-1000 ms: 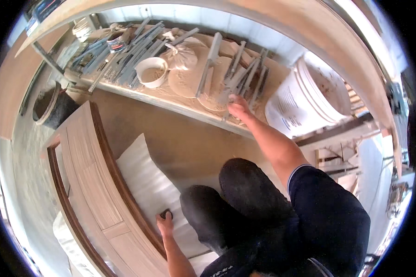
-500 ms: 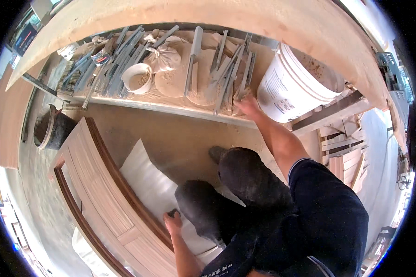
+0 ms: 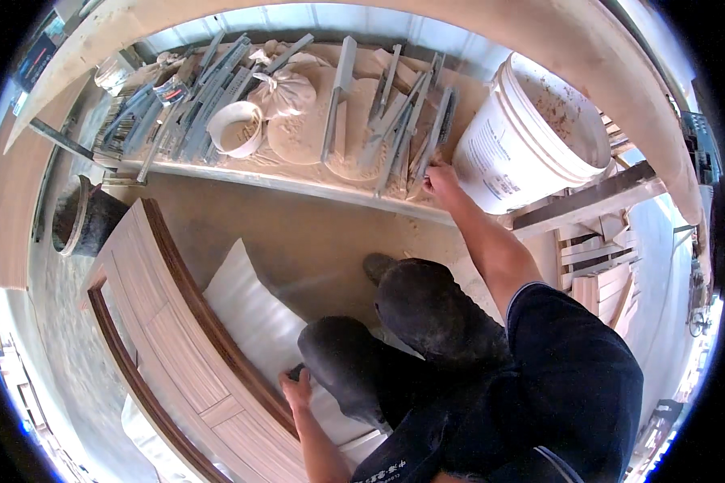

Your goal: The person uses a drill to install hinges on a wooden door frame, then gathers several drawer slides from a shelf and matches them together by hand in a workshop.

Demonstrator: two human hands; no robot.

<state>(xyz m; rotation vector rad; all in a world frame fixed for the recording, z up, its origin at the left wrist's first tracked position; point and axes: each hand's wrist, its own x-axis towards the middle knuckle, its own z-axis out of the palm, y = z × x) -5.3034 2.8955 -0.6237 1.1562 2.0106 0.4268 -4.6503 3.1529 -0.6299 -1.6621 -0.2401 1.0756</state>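
1. Head view, your left hand [image 3: 296, 392]: closed around a small dark piece [image 3: 296, 373], over the white sheet [image 3: 254, 294], just beside your left knee [image 3: 334, 342]. The kind of piece is too small to tell.
2. Your right hand [image 3: 441, 179]: arm stretched forward, fingers curled at the lower end of a grey rail [image 3: 437, 129]. Whether they grip it or only touch it, you cannot tell here.
3. That rail: lying on the dusty shelf [image 3: 274, 179], at the right end of a loose group of rails, near the white bucket [image 3: 485, 157].
4. Further left on the shelf: a round tan disc [image 3: 298, 138], a tied cloth bag [image 3: 284, 97], a white tub [image 3: 232, 146] with tan matter inside, and a heap of grey strips [image 3: 217, 101].
5. Door panel [image 3: 181, 334]: wood-grained, dark-edged, lying to your left, its near edge along the sheet.
6. Black bucket [image 3: 105, 217]: tilted, beyond the panel's far end.
7. Wood offcuts [image 3: 600, 270]: stacked to your right, below the shelf's end.
8. Upper board [image 3: 540, 28]: arching across the top, above the shelf.
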